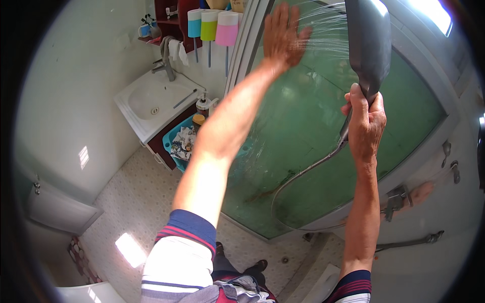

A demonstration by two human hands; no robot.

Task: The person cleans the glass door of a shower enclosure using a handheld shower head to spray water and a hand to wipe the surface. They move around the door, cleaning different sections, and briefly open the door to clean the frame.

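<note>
Right grip (367, 120) wraps the dark-grey, paddle-shaped, plastic-looking shower head (370, 40); left grip (284, 43), spread and empty, meets the spray (327, 31); I'd sweep the green-tinted glass panel (323, 136) top-down.

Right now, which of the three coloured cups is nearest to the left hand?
The pink cup, rightmost in the row; the green cup and blue cup are farther left.

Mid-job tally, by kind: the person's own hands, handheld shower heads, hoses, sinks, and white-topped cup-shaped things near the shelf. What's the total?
Hands: 2 (left hand, right hand)
Handheld shower heads: 1 (grey shower head)
Hoses: 1 (hose)
Sinks: 1 (white sink)
Cup-shaped things: 3 (blue cup, green cup, pink cup)
Total: 8
</note>
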